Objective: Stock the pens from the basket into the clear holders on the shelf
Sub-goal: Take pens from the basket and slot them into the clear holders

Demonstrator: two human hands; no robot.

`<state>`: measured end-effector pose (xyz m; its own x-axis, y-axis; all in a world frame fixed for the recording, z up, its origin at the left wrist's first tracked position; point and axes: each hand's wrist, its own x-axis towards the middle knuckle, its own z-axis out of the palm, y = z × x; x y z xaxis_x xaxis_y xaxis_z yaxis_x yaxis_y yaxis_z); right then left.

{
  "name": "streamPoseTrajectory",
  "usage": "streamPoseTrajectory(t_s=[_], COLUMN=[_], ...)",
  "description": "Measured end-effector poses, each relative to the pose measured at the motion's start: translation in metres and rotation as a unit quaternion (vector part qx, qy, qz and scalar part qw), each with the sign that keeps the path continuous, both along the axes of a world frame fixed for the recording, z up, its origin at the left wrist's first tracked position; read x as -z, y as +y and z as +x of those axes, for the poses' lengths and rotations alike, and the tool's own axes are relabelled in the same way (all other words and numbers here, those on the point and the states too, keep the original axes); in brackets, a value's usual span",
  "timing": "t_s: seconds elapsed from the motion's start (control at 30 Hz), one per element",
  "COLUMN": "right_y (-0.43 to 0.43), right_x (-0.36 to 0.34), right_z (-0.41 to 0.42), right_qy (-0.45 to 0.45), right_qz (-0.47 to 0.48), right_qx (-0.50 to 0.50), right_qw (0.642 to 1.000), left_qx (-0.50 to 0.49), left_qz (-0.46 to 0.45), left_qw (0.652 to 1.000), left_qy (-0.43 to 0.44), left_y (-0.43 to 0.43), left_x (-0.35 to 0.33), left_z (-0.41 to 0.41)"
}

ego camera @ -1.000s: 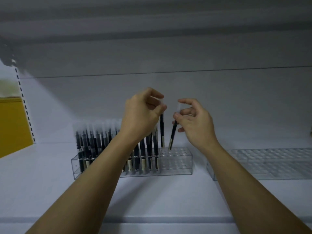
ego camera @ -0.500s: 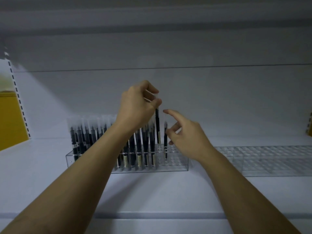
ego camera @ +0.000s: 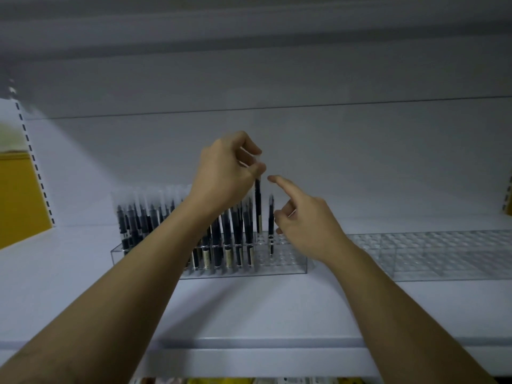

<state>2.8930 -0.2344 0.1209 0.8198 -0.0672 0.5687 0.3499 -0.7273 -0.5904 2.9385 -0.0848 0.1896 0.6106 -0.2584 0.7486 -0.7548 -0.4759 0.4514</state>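
Left grip (ego camera: 230, 173) pinches a pen (ego camera: 258, 206) over the clear holder (ego camera: 291, 263); right grip (ego camera: 304, 225) relaxed, empty, beside a standing pen (ego camera: 271, 217)

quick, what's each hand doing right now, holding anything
Left hand: closed, pinching the top of a black pen above the clear holder.
Right hand: open, holding nothing, index finger out.
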Motion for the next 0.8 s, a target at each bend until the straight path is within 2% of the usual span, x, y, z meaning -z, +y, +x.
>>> streamPoseTrajectory(t_s=[0.3, 0.47, 0.67, 0.8], right_y=[-0.001, -0.002, 0.001, 0.005], right_x=[0.002, 0.002, 0.004, 0.007], right_z=[0.001, 0.002, -0.007, -0.029], right_qy=[-0.001, -0.002, -0.031, -0.045], right_qz=[-0.001, -0.026, 0.019, -0.034], right_qx=[-0.002, 0.004, 0.016, 0.054], right_qw=[1.0, 1.0, 0.999, 0.997], left_qx=[-0.078, -0.084, -0.091, -0.109], left_qz=[0.187, 0.197, 0.222, 0.228], left_qw=[0.979, 0.977, 0.971, 0.966], left_qy=[0.01, 0.003, -0.004, -0.052], left_y=[-0.003, 0.002, 0.018, 0.035], left_x=[0.011, 0.012, 0.011, 0.015], left_z=[0.001, 0.001, -0.02, -0.049])
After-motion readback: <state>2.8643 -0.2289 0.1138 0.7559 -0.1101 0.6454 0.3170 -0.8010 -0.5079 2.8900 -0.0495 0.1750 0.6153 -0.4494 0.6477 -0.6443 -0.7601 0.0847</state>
